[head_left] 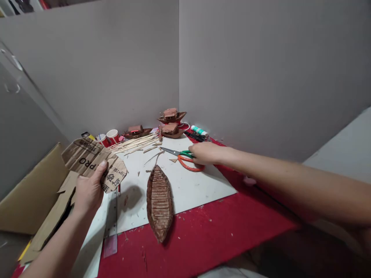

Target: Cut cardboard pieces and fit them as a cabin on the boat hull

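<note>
My left hand (pixel 89 189) grips a cut piece of printed cardboard (pixel 92 161), thumb on top, held up over the left of the white board (pixel 208 181). On the right, the fingers of my right hand (pixel 201 152) are closed at the green and orange handles of the scissors (pixel 189 162); the blades point left and lie low over the board. Between and nearer than both hands sits a brown model boat hull (pixel 160 204) with a ribbed floor, partly on the board and partly on the red tabletop (pixel 203 239).
Three finished-looking boats (pixel 171 130) stand at the back. Thin wooden sticks (pixel 136 143), two red-white cups (pixel 113 136) and a glue tube (pixel 199 130) are near them. A ruler (pixel 110 231) and cardboard box (pixel 31 193) lie left. Grey walls rise behind.
</note>
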The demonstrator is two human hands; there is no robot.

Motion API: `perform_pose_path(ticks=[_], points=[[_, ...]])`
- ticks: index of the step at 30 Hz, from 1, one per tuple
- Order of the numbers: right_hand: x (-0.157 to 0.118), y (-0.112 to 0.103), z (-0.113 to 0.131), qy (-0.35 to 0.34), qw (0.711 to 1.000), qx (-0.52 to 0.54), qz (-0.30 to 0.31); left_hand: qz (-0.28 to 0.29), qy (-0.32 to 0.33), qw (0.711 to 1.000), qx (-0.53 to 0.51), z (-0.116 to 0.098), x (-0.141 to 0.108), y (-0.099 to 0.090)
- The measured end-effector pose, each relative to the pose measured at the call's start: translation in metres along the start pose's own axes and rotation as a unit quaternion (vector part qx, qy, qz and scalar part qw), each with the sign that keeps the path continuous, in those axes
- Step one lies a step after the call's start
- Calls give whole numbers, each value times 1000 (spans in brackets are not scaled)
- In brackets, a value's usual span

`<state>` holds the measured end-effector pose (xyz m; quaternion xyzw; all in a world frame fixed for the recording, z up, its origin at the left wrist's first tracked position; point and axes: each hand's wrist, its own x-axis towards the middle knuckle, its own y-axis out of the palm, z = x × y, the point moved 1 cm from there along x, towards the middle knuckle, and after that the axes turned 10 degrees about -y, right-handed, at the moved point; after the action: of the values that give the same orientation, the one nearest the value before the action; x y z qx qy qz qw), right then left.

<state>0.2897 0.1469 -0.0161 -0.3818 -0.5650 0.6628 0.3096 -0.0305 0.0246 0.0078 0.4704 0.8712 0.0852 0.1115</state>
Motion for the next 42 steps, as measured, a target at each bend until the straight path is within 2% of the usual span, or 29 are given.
perform_pose_path(ticks=[4, 7, 14, 17, 19, 24, 26, 28, 30, 33, 36, 40, 42], points=[[7, 11, -3, 0, 999, -14, 48, 2, 14, 1000, -20, 13, -8, -1], [9, 14, -3, -16, 999, -3, 51, 10, 10, 1000, -25, 22, -14, -1], [18, 24, -5, 14, 999, 29, -9, 56, -5, 998, -40, 31, -14, -9], [16, 24, -10, 30, 996, 71, -50, 76, -17, 996, -39, 32, -13, -12], [8, 23, -12, 29, 988, 120, -89, 70, -16, 996, -45, 30, -13, -13], [-21, 19, 2, -40, 941, 287, -176, 46, -4, 998, -50, 26, -8, -8], [-31, 17, 17, -81, 911, 352, -200, 59, 0, 997, -48, 22, -6, 0], [-38, 13, 37, -145, 862, 437, -213, 79, 22, 996, -47, 14, -6, 12], [-42, 12, 57, -168, 845, 463, -210, 91, 59, 993, -55, 1, -8, 25], [-43, 14, 84, -193, 848, 434, -236, 82, 84, 989, -89, -16, -16, 42], [-40, 21, 100, -213, 863, 362, -280, 70, 63, 991, -98, -18, -20, 47], [-36, 30, 102, -213, 878, 353, -243, 76, 34, 993, -79, -5, -12, 41], [-36, 34, 99, -214, 884, 349, -226, 76, 43, 994, -71, -1, -7, 37]])
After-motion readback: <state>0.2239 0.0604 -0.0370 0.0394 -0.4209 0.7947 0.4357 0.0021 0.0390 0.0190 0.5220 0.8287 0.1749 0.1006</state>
